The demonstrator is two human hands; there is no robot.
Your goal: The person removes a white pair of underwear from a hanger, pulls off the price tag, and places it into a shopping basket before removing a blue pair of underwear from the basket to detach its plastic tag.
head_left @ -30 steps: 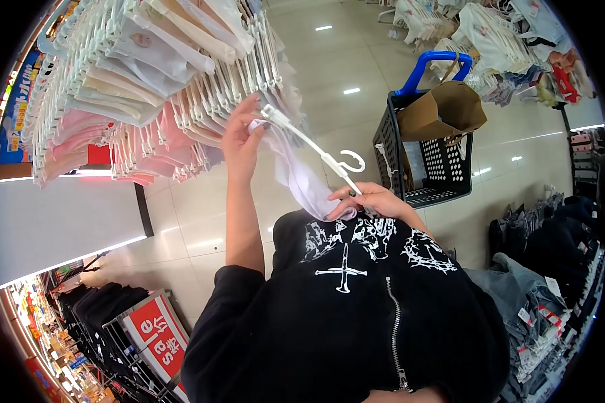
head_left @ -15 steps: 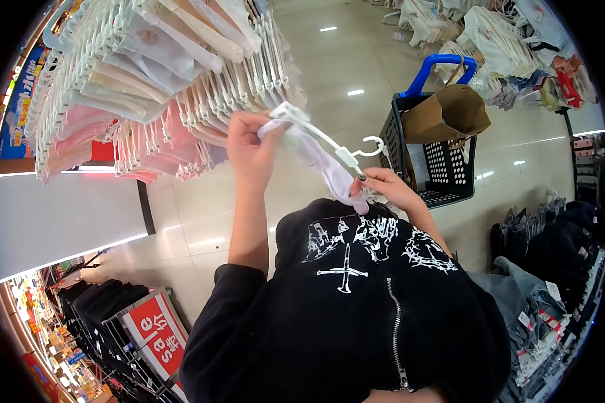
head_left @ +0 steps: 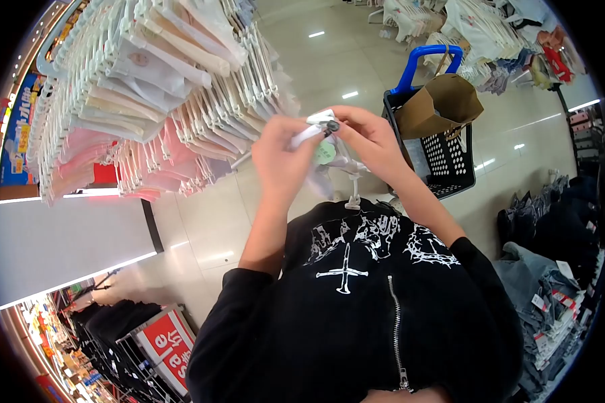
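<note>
My left hand (head_left: 284, 158) pinches the pale lilac garment (head_left: 320, 183) near one clip of its white hanger. Right beside it, my right hand (head_left: 372, 142) has its thumb and fingers closed on the white hanger clip (head_left: 320, 118). The two hands nearly touch in front of my chest. A light green patch (head_left: 326, 153) shows on the garment between them. The other end of the hanger (head_left: 353, 193) hangs down close to my black shirt, and its middle is partly hidden by the garment and my right hand.
Racks of small pastel garments (head_left: 175, 101) on white hangers fill the upper left. A black basket with a blue handle (head_left: 444, 161) holds a brown paper bag (head_left: 440, 104) at the right. Dark clothes and jeans (head_left: 534, 275) lie lower right; a red sale sign (head_left: 167, 346) stands lower left.
My right hand has moved up and left from the hanger's middle to the clip beside my left hand. My left hand has shifted right and slightly down. The hanger has swung downward.
</note>
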